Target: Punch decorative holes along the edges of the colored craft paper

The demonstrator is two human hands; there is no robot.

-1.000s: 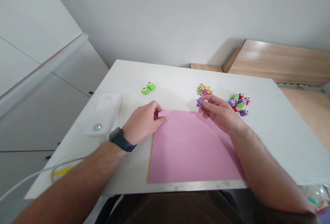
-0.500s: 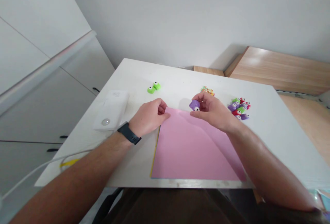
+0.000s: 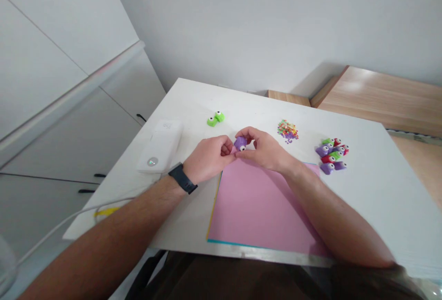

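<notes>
My right hand pinches a small purple googly-eyed toy between thumb and fingers. It is at the upper left corner of a pink sheet of paper. My left hand, with a dark band on the wrist, is closed on that same corner, its fingertips beside the toy. Yellow and blue edges show under the pink sheet. Whether the toy touches the paper cannot be made out.
Two green googly-eyed toys lie beyond my left hand. A heap of tiny coloured pieces and a cluster of green, red and purple eyed toys are to the right. A white device with a cable lies left.
My right hand has moved left along the paper's top edge with the purple toy, bringing it to the corner by my left hand. The camera view has shifted slightly.
</notes>
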